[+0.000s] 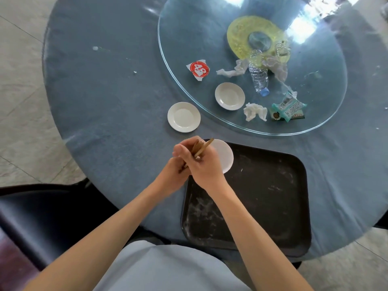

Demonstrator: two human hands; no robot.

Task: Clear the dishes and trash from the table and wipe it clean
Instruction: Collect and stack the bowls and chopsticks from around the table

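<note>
Both hands meet at the black tray's far left corner, gripping a bundle of brown chopsticks. My right hand wraps their middle and my left hand holds their lower end. A white saucer lies in the tray, partly hidden behind my right hand. A second white saucer sits on the blue tablecloth. A third saucer rests on the glass turntable, among crumpled napkins, a crushed plastic bottle, a teal wrapper and a red-and-white paper.
A dark chair stands at the lower left beside the round table. Small glasses stand near the yellow hub of the turntable. White crumbs dot the cloth at the left. Tiled floor surrounds the table.
</note>
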